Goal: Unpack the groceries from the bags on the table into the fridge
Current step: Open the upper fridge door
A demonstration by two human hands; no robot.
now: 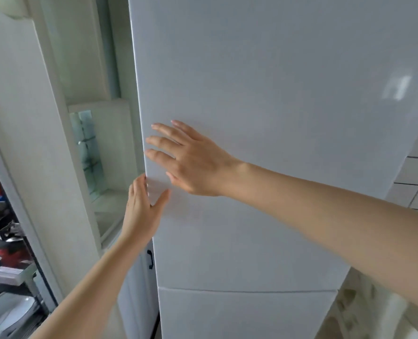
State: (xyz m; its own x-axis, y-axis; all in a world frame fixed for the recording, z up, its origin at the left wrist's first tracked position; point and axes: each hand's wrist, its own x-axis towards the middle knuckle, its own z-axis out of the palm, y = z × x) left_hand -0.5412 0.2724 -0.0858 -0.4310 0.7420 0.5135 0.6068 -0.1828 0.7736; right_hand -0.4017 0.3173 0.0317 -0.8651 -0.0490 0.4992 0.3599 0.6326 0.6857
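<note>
Both forearms reach to the white fridge door point(264, 118) straight ahead. Right hand point(191, 160) lies flat on its front, fingers spread and straight. Left hand point(142, 206) grips the door's left edge, thumb on the front, fingers wrapped behind. Beyond the edge stands a glass-fronted cabinet point(90, 148).

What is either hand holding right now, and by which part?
The left hand grips the tall white fridge door by its left edge; the right hand lies flat on it.
</note>
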